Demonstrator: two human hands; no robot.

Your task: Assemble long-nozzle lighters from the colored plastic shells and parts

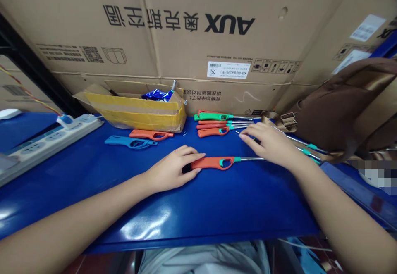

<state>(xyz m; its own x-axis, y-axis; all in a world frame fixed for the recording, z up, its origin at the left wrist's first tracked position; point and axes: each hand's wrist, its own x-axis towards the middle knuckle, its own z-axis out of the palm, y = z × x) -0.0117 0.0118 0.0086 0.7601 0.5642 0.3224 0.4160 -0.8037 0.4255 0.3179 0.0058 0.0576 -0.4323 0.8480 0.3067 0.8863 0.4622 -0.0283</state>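
Observation:
An orange utility lighter [208, 163] with a green trigger and a long metal barrel lies on the blue tabletop. The fingers and thumb of my left hand [175, 168] grip its rear end. My right hand [269, 144] is above the barrel, fingers pinched round a thin metal-tipped tool [237, 132]; most of the tool is hidden by the hand. Just behind lie several finished-looking lighters, one with a green handle [214, 117] and others orange [214, 132]. An orange handle shell [150, 134] and a blue handle shell [130, 142] rest left of them, near tiny metal pieces [184, 133].
A yellow-taped open carton [136, 115] holds a blue packet [158, 95]. At left is a white power strip [52, 144] with a plug. A brown bag [347, 104] sits at right, near more barrels with green collars [307, 152]. Large cardboard [173, 55] stands behind.

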